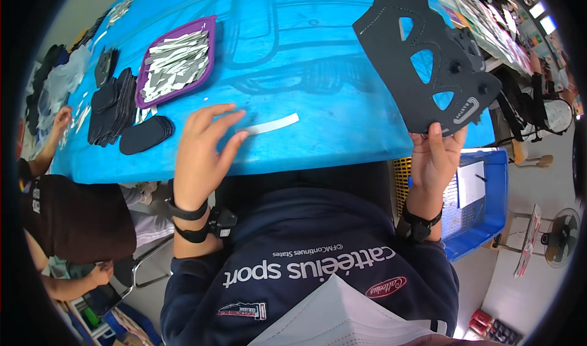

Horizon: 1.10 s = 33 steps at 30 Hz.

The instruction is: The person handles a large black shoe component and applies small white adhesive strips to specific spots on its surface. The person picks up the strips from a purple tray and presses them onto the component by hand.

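Note:
My right hand [435,153] pinches the lower edge of a black shoe upper [397,58], a flat piece with stitched edges and several cut-out openings. The upper is held up over the right side of the blue table. A thin white strip [273,125] lies on the table just right of my left hand [205,150]. The left hand's fingers are spread, with the thumb and fingertips at the strip's left end; whether they touch it I cannot tell. Beyond that hand stands a purple basket [142,80] heaped with white and grey strips [177,65].
Stacks of black rounded pieces [113,114] and a smaller pile [147,135] lie left of the basket on the blue table [293,52]. A blue crate [495,199] stands below the table's right edge. At the left sits another person [79,217], one hand near the table edge.

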Each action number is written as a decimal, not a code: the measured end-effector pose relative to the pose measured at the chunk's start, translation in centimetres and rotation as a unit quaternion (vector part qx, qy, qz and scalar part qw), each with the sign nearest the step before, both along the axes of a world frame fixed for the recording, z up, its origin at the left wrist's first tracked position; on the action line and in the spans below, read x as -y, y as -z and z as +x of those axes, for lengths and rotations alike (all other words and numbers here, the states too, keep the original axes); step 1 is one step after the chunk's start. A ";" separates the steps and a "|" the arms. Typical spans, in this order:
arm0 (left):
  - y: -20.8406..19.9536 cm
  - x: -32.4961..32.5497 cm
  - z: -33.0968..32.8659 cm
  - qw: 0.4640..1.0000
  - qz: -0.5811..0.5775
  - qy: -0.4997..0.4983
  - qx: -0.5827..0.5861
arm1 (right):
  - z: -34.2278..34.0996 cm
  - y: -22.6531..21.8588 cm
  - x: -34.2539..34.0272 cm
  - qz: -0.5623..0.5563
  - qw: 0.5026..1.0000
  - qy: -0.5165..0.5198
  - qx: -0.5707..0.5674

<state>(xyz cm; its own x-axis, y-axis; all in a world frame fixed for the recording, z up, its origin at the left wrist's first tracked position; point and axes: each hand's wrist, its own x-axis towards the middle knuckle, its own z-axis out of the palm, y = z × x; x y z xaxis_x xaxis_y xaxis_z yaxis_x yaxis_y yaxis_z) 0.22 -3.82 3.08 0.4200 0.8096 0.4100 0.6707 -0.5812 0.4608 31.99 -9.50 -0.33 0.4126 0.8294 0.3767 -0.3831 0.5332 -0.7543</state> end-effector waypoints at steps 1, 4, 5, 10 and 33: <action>1.0 -0.5 -0.2 0.997 -0.015 -0.018 -0.077 | -0.2 -0.1 -0.3 0.015 1.000 -0.003 0.011; 2.9 -1.2 -0.9 1.000 -0.023 0.016 0.011 | -1.3 -0.1 -1.0 -0.012 0.999 -0.044 0.025; 3.4 -1.3 -0.9 0.998 -0.031 0.018 0.048 | -1.6 -0.1 -1.2 -0.014 0.999 -0.050 0.012; 3.5 -0.4 -0.5 0.823 -0.178 0.132 0.523 | -3.5 -0.6 -1.7 -0.106 0.963 -0.167 0.181; 4.7 1.4 -6.9 0.751 0.011 -0.137 0.645 | 3.5 -8.4 4.1 0.086 0.892 0.237 0.374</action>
<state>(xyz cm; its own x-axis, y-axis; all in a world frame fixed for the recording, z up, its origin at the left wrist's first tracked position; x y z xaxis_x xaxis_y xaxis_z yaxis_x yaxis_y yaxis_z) -6.64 -5.18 -1.63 -0.5205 0.7800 0.3474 -0.2307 -0.5202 0.8223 35.44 -13.61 8.10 0.2805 0.5313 0.7994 0.4934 0.6346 -0.5948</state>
